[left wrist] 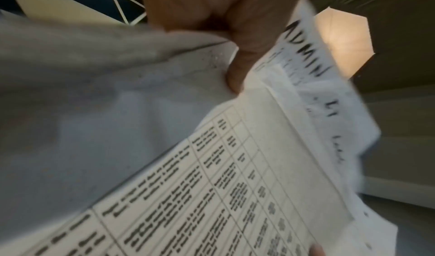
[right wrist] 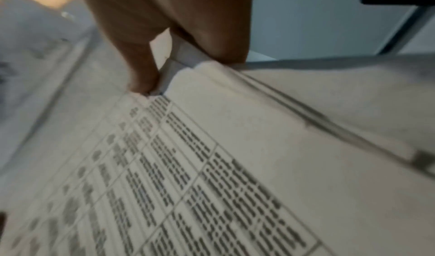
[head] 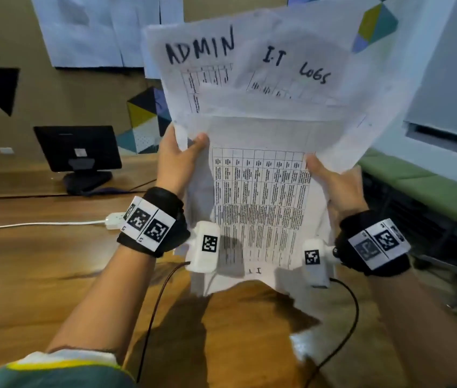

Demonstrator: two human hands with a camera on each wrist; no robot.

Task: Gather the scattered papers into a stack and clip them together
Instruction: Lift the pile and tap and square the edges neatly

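I hold a loose bundle of white papers (head: 260,191) upright above the wooden table (head: 39,261). The front sheet carries a printed table; sheets behind it read "ADMIN" and "I.T LOGS" in black marker. My left hand (head: 179,158) pinches the bundle's left edge, thumb in front. My right hand (head: 330,180) pinches the right edge the same way. In the left wrist view the thumb (left wrist: 237,74) presses on the papers (left wrist: 235,185). In the right wrist view the thumb (right wrist: 141,77) pins the sheets (right wrist: 235,167). The edges are uneven. No clip is visible.
A dark monitor (head: 77,148) stands at the back left of the table. A white power strip (head: 114,221) with its cable lies left of my left wrist. A green bench (head: 417,186) runs along the right. More papers hang on the wall (head: 95,29).
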